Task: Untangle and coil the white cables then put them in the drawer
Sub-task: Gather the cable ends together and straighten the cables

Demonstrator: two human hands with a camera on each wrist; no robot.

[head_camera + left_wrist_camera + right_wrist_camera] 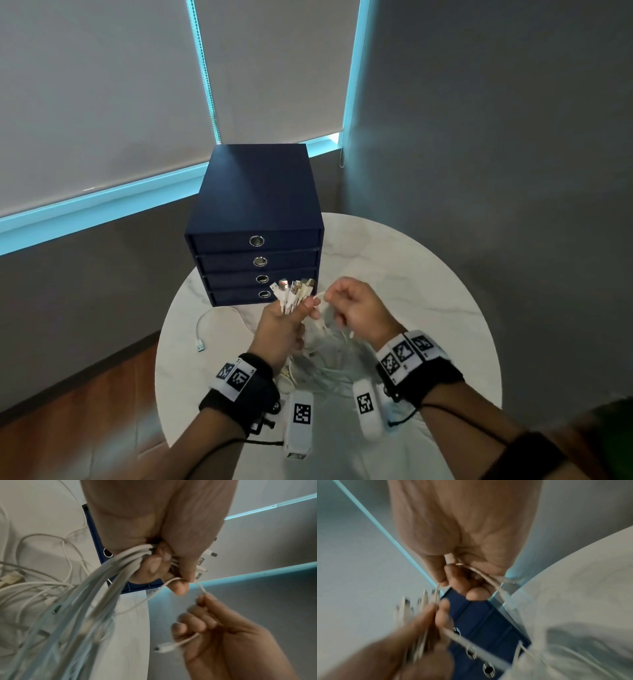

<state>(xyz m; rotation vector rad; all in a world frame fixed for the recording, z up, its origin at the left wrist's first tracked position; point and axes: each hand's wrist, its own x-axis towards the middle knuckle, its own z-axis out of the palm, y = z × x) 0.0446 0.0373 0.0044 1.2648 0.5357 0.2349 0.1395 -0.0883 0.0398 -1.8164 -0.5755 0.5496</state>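
My left hand (287, 320) grips a bundle of white cables (291, 296) upright, plug ends fanned out above the fist, in front of the blue drawer unit (255, 219). In the left wrist view the left hand (164, 566) clamps the cable strands (120, 566), thumb and forefinger also pinching one thin cable (173, 580). My right hand (356, 305) holds that same thin cable close beside; its fingers (197, 623) curl round it, the plug end (166, 647) hanging from the fist. The right wrist view, blurred, shows the right hand (462, 580) curled on the cable. The tangle (325, 356) hangs onto the table.
The drawer unit has several closed drawers with ring pulls (256, 241) and stands at the back of a round white marble table (428, 308). One loose white USB cable (202, 329) lies on the table at the left. Grey walls and blinds lie behind.
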